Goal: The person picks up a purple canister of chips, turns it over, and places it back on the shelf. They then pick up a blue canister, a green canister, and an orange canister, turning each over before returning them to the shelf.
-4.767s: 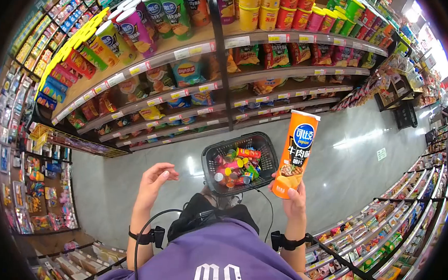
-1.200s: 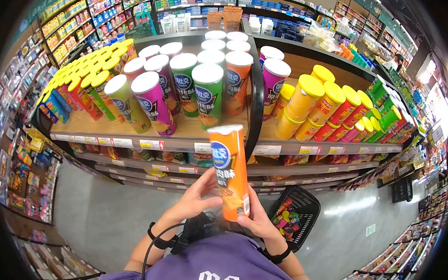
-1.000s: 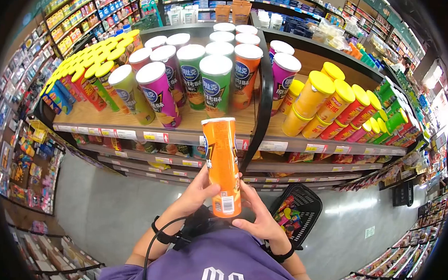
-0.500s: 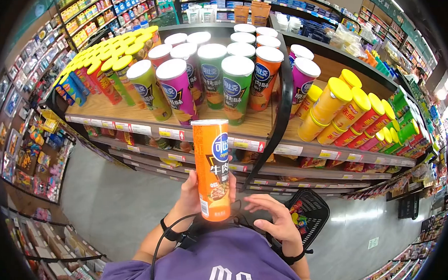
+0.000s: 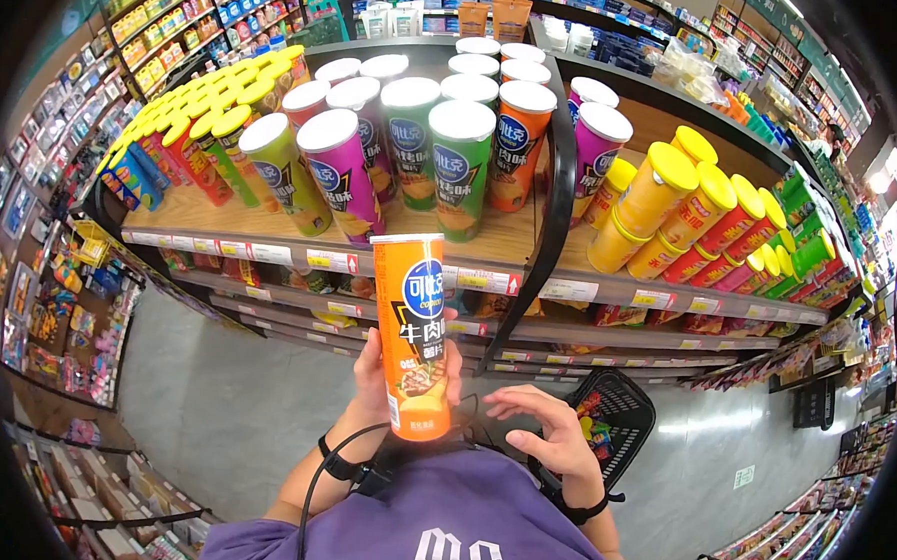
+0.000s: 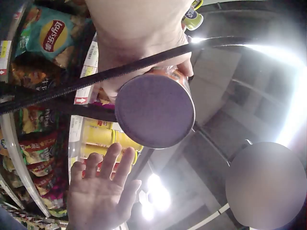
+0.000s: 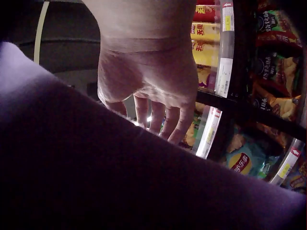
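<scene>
My left hand (image 5: 366,382) grips an orange chip canister (image 5: 413,339) with a white lid, held upright in front of the shelf, its blue logo and food picture facing the head camera. From below, the left wrist view shows the canister's round base (image 6: 155,111), with fingers behind it. My right hand (image 5: 547,429) hangs in the air to the right of the canister, palm turned inward, fingers relaxed and holding nothing. The right wrist view has this hand (image 7: 148,86) with its fingers partly hidden by purple cloth (image 7: 96,158).
A wooden shelf (image 5: 201,214) ahead carries rows of canisters, including a green one (image 5: 460,170) and a purple one (image 5: 340,190). Yellow tubs (image 5: 642,203) stand right of the black post (image 5: 552,204). A black basket (image 5: 627,423) with snacks is on the floor at right.
The canister went from the right hand into both hands, was turned round, and is now in the left hand alone. The right hand let go. The basket has shifted right in view.
</scene>
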A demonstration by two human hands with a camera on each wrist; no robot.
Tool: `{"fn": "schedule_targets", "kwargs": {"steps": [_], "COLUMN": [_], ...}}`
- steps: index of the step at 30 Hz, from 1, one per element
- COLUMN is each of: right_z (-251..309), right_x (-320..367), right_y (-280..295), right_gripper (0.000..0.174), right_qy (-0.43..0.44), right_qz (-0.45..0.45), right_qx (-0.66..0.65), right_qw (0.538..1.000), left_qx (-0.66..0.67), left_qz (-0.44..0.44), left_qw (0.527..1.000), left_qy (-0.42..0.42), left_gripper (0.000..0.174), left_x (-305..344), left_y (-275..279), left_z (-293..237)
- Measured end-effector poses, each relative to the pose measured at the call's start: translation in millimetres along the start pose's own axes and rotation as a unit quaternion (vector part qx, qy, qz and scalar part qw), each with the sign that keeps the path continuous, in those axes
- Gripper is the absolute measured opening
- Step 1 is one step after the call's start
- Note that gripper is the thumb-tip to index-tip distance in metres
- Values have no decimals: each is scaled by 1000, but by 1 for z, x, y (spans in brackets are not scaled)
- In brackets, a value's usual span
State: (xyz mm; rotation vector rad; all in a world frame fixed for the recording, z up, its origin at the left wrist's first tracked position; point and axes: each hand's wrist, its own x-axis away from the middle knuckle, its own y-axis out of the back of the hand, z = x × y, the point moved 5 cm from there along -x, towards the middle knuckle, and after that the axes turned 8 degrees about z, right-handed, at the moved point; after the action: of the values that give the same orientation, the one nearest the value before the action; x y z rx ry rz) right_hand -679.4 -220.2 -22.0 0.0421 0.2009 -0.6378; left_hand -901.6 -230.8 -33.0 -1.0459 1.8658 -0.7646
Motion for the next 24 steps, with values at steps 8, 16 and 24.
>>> {"fn": "schedule_targets", "kwargs": {"steps": [8, 16, 24], "right_z": [0, -6, -5], "right_x": [2, 5, 2], "right_y": [-1, -3, -6], "right_gripper": [48, 47, 48], "right_qy": [-7, -14, -26], "right_qz": [-4, -8, -2], "right_qx": [-8, -8, -10], "right_qw": [1000, 1000, 1000], "left_qx": [16, 14, 29], "left_qz": [2, 17, 12], "left_qw": [1000, 1000, 999], "left_qy": [-1, -4, -8], "left_gripper": [103, 103, 102], "left_x": [0, 2, 5], "left_y": [0, 1, -3], "left_z": [0, 0, -3]}}
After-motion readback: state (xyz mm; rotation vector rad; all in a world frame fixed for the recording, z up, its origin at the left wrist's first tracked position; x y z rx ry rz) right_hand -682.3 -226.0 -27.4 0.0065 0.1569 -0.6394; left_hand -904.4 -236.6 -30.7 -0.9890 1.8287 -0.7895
